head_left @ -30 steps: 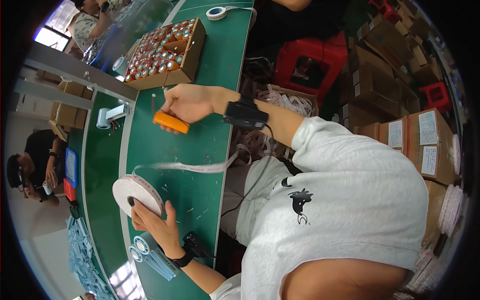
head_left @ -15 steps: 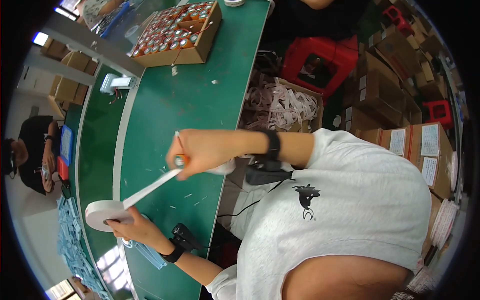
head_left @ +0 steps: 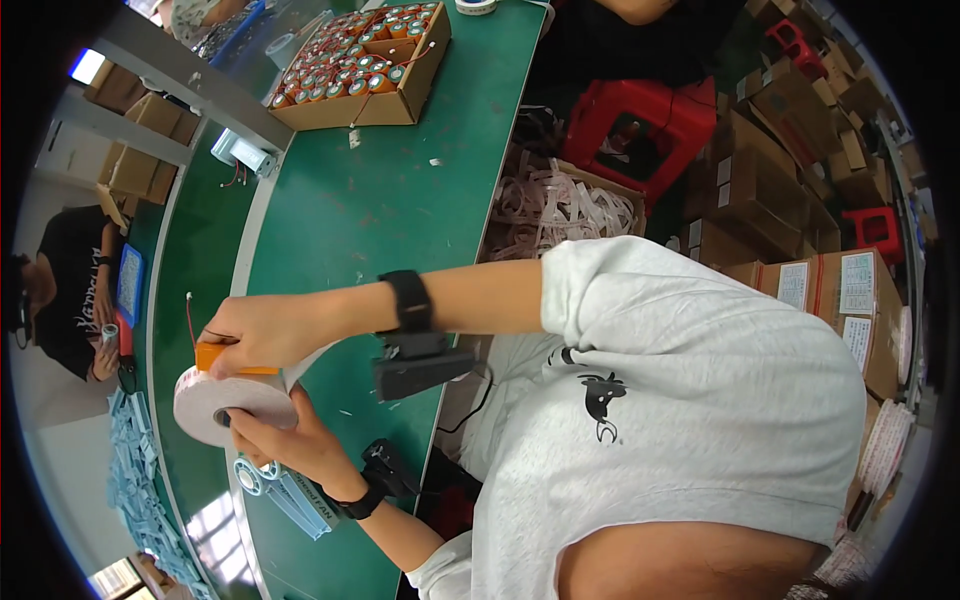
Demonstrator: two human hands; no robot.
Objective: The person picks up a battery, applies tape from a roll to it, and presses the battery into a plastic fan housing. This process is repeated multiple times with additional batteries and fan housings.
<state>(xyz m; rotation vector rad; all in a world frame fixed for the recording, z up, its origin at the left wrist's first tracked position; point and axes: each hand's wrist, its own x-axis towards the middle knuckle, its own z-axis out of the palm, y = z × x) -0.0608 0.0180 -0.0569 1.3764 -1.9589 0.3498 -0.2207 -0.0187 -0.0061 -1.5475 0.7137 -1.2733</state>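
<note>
My left hand (head_left: pixel 290 445) grips a wide white roll of tape (head_left: pixel 205 408), its thumb at the roll's core. My right hand (head_left: pixel 265 335) is closed on an orange battery (head_left: pixel 208 354) that lies along the roll's upper rim. From the battery a thin red wire with a small white connector (head_left: pixel 189 297) sticks up. Part of a white tape strip (head_left: pixel 302 368) shows beside my right wrist. Under my left hand, light-blue handheld fan parts (head_left: pixel 290 497) lie on the green table (head_left: pixel 350 200).
A cardboard box (head_left: pixel 405 105) of wired orange batteries stands at the far end. Beyond the ledge are a grey-white device (head_left: pixel 243 153) and a heap of light-blue pieces (head_left: pixel 135 470). A co-worker (head_left: pixel 70 290) sits across. A box of peeled strips (head_left: pixel 570 210) and a red stool (head_left: pixel 640 135) stand beside the table.
My right hand has moved left and down with the battery, from the pulled-out end of the tape to the roll. The roll has tilted, showing more of its flat side.
</note>
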